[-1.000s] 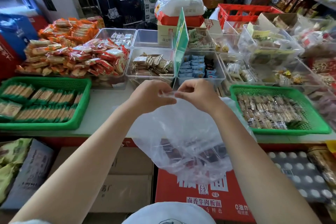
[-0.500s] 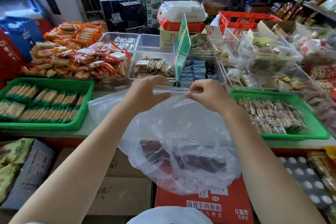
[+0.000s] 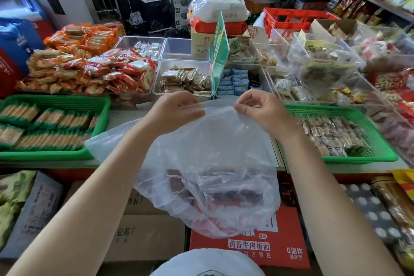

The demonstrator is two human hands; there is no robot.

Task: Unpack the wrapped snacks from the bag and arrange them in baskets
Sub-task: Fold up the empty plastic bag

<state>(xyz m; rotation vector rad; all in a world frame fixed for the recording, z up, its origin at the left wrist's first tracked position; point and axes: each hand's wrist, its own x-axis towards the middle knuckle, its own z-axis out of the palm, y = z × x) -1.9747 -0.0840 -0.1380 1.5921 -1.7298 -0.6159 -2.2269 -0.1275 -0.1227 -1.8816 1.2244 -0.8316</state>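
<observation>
The left hand (image 3: 177,112) and the right hand (image 3: 261,111) each pinched the upper edge of a thin, clear plastic bag (image 3: 208,163), fingers curled onto the film and the mouth stretched between them above the counter's front edge. The bag hung in front of the person, its lower part sagging over a red printed carton (image 3: 248,246); dark, reddish-brown wrapped snacks (image 3: 215,192) lay gathered at its bottom, their number not discernible through the creased film. The step in hand was judged to be the opening of the bag, with no snack yet removed. To the left stood a green perforated plastic basket (image 3: 98,105) holding rows of green-edged biscuit packs; to the right, a second green plastic basket (image 3: 378,141) held small pale wrapped sweets. Between and beyond them, clear rectangular plastic bins (image 3: 183,94) carried assorted wrapped goods. The next move probably called for one hand to keep the mouth open while the other reached down to the snacks, or for tipping the bag over a chosen basket; which basket was intended could not be told.
</observation>
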